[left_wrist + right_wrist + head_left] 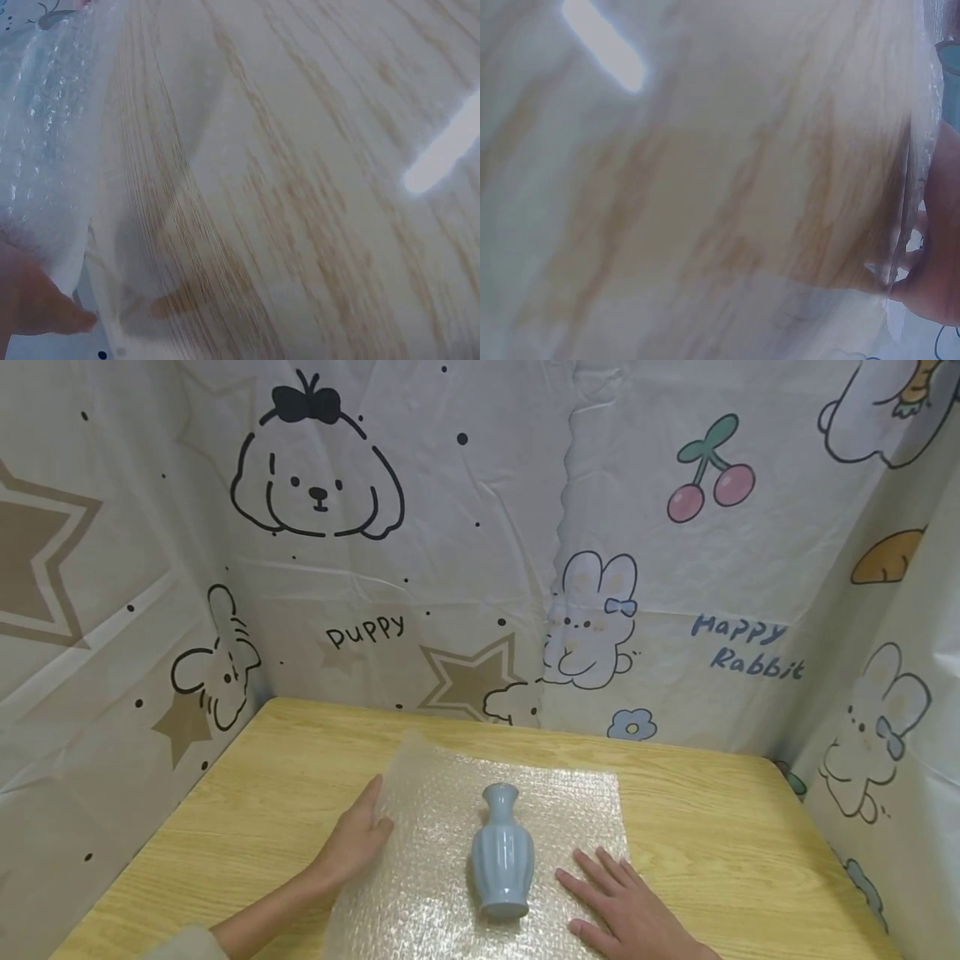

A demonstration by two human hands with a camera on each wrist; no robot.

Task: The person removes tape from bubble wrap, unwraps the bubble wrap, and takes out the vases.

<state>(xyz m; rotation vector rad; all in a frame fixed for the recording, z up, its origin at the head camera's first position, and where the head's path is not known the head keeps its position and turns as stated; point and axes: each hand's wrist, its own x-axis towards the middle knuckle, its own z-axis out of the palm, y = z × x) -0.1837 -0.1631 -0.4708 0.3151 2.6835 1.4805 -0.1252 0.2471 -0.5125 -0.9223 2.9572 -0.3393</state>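
A pale blue fluted vase (502, 860) lies on its side on a sheet of bubble wrap (431, 868), its neck towards the back wall. At the sheet's left edge, my left hand (356, 839) grips the wrap with the thumb over it; the other fingers are partly hidden. The left wrist view shows this hand (34, 300) against the wrap (45, 127). Right of the vase, my right hand (626, 906) rests on the sheet with fingers spread. In the right wrist view the hand (937, 232) is beside the wrap's edge, and part of the vase (951, 64) shows.
The sheet lies on a yellow wood-grain table (720, 827). Behind and at both sides hangs a pale cloth (450, 560) printed with cartoon animals, stars and cherries, meeting the table's back edge.
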